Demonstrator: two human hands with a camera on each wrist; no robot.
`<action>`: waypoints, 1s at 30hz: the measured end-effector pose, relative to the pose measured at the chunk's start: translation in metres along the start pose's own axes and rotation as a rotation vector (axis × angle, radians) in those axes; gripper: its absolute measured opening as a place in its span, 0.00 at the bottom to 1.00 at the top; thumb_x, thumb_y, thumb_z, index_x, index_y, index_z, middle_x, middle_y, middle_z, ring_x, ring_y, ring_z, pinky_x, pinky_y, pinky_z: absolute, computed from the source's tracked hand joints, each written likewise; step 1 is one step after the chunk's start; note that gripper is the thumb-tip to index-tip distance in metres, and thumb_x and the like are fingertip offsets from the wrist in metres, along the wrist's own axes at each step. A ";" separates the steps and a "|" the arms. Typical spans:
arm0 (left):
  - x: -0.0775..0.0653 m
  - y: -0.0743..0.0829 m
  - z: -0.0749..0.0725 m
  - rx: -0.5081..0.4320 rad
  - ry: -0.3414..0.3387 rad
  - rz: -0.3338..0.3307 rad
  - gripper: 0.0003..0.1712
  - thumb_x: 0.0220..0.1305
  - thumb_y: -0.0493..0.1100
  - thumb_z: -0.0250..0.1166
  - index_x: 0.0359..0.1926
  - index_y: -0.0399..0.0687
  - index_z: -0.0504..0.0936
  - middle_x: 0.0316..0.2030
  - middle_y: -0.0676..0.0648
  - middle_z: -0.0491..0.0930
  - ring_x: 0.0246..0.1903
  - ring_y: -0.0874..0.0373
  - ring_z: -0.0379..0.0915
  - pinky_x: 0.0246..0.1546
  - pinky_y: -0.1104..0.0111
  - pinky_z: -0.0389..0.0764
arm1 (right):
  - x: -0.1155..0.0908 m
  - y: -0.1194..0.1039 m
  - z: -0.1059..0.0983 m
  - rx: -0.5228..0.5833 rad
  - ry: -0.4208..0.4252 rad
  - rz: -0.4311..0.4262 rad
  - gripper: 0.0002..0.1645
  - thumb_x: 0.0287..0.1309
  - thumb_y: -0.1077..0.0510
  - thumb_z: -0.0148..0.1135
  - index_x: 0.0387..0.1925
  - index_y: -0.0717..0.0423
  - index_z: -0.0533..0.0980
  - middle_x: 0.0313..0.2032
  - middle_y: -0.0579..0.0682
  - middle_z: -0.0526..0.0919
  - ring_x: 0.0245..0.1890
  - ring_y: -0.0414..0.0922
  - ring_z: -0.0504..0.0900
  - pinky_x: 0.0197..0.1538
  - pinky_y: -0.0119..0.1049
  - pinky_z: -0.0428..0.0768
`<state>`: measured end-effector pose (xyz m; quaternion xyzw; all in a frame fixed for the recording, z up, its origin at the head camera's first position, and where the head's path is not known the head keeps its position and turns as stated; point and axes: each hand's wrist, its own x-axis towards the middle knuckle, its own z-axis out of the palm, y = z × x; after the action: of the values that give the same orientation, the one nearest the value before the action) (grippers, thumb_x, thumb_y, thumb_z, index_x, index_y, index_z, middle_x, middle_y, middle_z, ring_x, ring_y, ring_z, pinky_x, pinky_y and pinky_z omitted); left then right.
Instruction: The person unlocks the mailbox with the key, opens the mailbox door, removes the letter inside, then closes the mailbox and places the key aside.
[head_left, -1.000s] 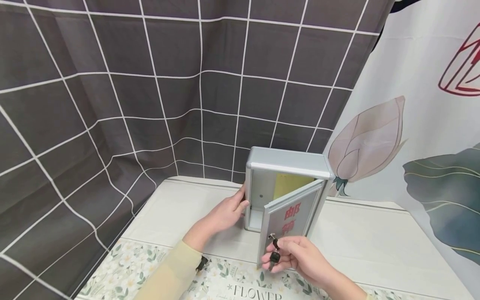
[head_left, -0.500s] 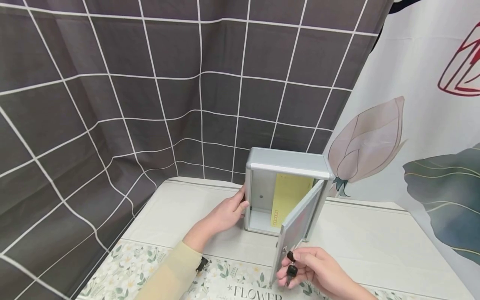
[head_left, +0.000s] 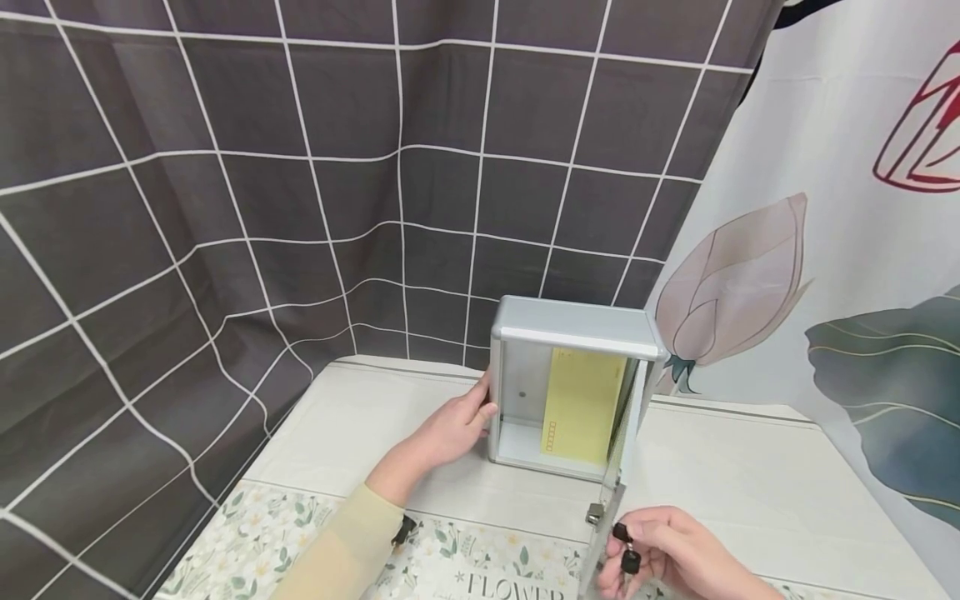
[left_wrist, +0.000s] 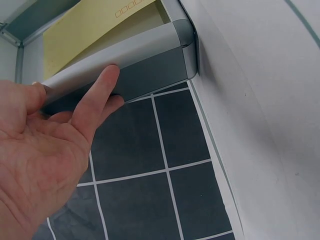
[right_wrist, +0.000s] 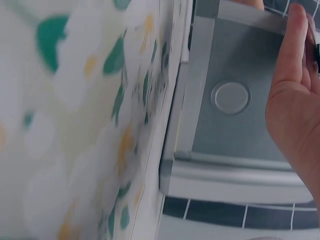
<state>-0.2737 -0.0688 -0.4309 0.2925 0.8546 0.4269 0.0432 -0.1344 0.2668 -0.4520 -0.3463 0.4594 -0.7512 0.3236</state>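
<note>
A silver metal mailbox (head_left: 577,323) stands on the table with its door (head_left: 604,537) swung wide towards the front, almost edge-on in the head view. Inside, a yellow envelope (head_left: 581,404) leans upright against the back. My left hand (head_left: 450,425) rests against the mailbox's left side; the left wrist view shows fingers (left_wrist: 97,97) stretched along that side and the thumb at the front rim. With my right hand (head_left: 675,546) I pinch a black-headed key (head_left: 621,532) at the door's lock, whose metal latch (head_left: 595,513) shows on the inner side. A second key (head_left: 630,562) dangles below it.
Behind the mailbox hangs a dark curtain (head_left: 337,200) with a white grid, and a white flower-printed curtain (head_left: 750,333) is at the right. The table cover (head_left: 360,400) is off-white, with a floral, lettered strip (head_left: 480,575) along the front.
The right hand has drawn the door further open, towards the right and front, uncovering the whole envelope. The red characters on the door have turned out of sight. The left hand has stayed put.
</note>
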 end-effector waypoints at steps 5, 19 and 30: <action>0.000 -0.002 0.001 0.003 0.003 0.005 0.37 0.83 0.55 0.42 0.83 0.66 0.35 0.78 0.46 0.55 0.50 0.54 0.85 0.48 0.72 0.85 | -0.009 -0.003 -0.007 0.018 -0.045 0.007 0.31 0.74 0.71 0.17 0.53 0.84 0.69 0.50 0.65 0.86 0.50 0.53 0.87 0.53 0.47 0.86; -0.001 -0.003 0.001 -0.005 0.001 0.011 0.37 0.83 0.55 0.42 0.83 0.65 0.35 0.78 0.45 0.55 0.50 0.54 0.85 0.48 0.73 0.85 | -0.022 -0.010 -0.023 -0.062 -0.146 -0.040 0.31 0.71 0.73 0.16 0.51 0.83 0.70 0.50 0.68 0.85 0.49 0.50 0.88 0.50 0.48 0.87; 0.001 -0.004 0.001 0.015 0.006 0.003 0.37 0.82 0.56 0.42 0.82 0.67 0.35 0.78 0.45 0.56 0.47 0.55 0.86 0.49 0.72 0.85 | -0.025 -0.012 -0.034 -0.170 -0.210 -0.117 0.34 0.66 0.76 0.18 0.49 0.84 0.74 0.45 0.74 0.84 0.46 0.56 0.88 0.43 0.63 0.85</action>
<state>-0.2765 -0.0694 -0.4344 0.2927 0.8575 0.4214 0.0377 -0.1505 0.3075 -0.4587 -0.4753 0.4640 -0.6868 0.2953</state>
